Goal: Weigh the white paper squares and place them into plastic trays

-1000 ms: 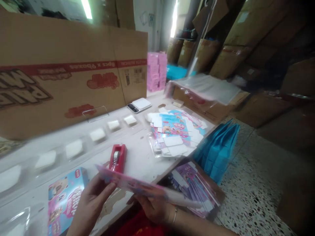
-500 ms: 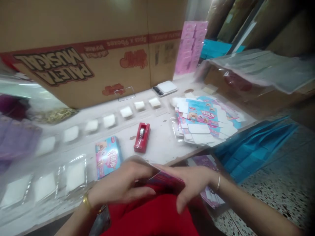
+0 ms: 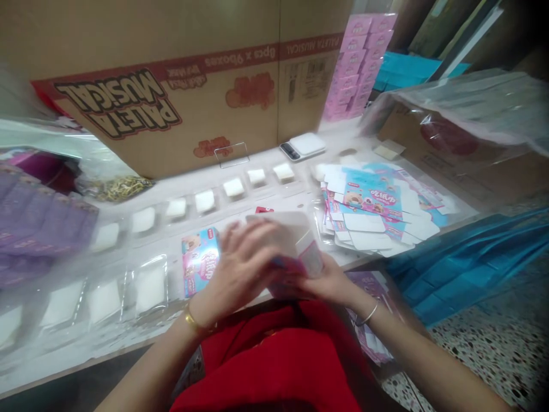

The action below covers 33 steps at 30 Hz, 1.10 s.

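Carton (image 3: 295,224) at bench's (image 3: 295,197) near edge, shaping step apparently in hand! Right hand (image 3: 328,280) clamped on its side; left hand (image 3: 246,257) across it, blurred, can't tell grip. Raised flap (image 3: 309,252) likely calls for steady hold, inward fold.

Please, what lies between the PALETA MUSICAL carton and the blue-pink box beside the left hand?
In the head view, a row of white pieces separates the carton and box.

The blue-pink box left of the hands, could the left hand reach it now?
Probably yes: the left hand looks close to the blue-pink box, with nothing visible between, though it seems occupied with the carton.
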### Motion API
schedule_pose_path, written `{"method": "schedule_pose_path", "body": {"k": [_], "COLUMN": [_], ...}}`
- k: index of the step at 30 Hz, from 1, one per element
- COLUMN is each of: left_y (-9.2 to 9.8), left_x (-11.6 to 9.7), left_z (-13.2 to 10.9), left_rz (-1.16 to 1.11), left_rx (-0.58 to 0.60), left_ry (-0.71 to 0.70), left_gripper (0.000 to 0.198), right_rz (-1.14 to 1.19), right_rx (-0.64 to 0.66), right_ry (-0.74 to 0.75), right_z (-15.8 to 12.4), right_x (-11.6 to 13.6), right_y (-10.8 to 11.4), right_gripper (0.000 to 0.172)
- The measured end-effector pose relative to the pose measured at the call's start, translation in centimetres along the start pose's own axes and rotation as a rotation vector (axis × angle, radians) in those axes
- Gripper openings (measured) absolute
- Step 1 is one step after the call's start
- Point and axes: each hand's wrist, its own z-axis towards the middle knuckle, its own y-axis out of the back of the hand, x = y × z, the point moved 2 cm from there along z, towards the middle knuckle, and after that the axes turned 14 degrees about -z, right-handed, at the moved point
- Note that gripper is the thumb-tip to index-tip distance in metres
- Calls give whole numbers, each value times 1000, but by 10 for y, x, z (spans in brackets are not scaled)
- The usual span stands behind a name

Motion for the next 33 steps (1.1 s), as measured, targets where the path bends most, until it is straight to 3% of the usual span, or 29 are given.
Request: {"method": "schedule_pose_path", "body": {"k": [2, 4, 7, 9, 11, 13, 16, 17, 19, 20, 24, 27, 33], "left_y": [-8, -24, -45, -50, -48, -38, -19, -13, 0, 6, 22, 26, 31], "left_x": [14, 26, 33, 34, 34, 34, 35, 35, 33, 30, 13, 4, -8], "left_z": [-9, -20, -35, -43, -49, -50, -46, -43, -39, -36, -29, -26, -22], "left_rz": [-104, -351, -575, -607, -599, -558, -568, -597, -576, -507, -247, -324, -349], "left_rx": [-279, -396, -494, -527, -536, -523, -501, -475, -402, -338, -69, 13, -25], "left_ry": [122, 281, 448, 506, 527, 497, 432, 428, 391, 339, 66, 167, 469], "left_gripper": [66, 78, 65, 57, 39, 24, 28, 39, 64, 64, 42, 34, 29], "right_rz": [142, 240, 310, 304, 286, 275, 238, 213, 163, 142, 111, 147, 317], "right_rx": [-42, -68, -152, -146, -87, -12, 74, 89, 99, 95, 68, 62, 80], "right_ry": [-80, -79, 60, 174, 238, 246, 255, 259, 251, 240, 206, 197, 176], "right_z": [3, 5, 6, 5, 4, 3, 3, 3, 3, 3, 0, -6, -14], "right_x": [-3, -2, 0, 0, -3, -4, -2, 1, 5, 7, 10, 12, 14], "right_y": [-3, -6, -9, -12, -15, -18, -19, -19, -19, -19, -20, -22, -29], "right_gripper": [36, 48, 87, 87, 69, 50, 29, 25, 21, 22, 28, 32, 56]}}
